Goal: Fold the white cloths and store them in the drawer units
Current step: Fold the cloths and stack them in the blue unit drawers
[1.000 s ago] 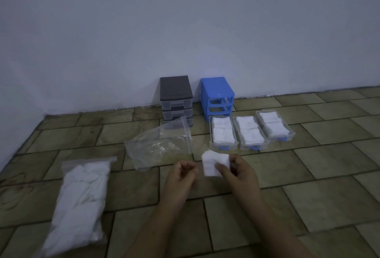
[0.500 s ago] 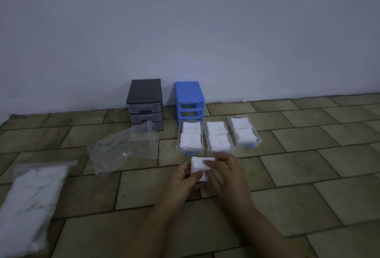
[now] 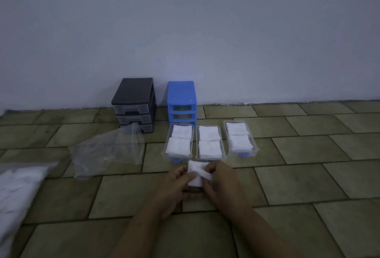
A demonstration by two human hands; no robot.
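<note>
Brown floor tiles (image 3: 308, 179) meet a plain pale wall (image 3: 185, 31), and the light is dim, so small details are hard to read. Against the wall stand two small drawer units side by side: the black unit (image 3: 134, 105) with its clear drawers closed, and the blue unit (image 3: 181, 101), whose slots look empty. I think this is because its three drawers were taken out and put on the floor just in front of it, so that cloths can be laid in from above. The left drawer (image 3: 178, 155), the middle drawer (image 3: 209, 158) and the right drawer (image 3: 241, 153) each hold folded white squares in two places, one behind the other. Near these drawers, both hands work on one white cloth (image 3: 196, 174). The left hand (image 3: 174, 183) pinches its left side, and the right hand (image 3: 222, 181) pinches a strip of it that crosses over the top, probably a fold in progress. The cloth is held above the floor, close to the body, where folding is easy. An empty clear bag (image 3: 107, 152) lies open to the left, and a bag full of white cloths (image 3: 18, 187) lies at the far left edge, so much folding seems to remain.
</note>
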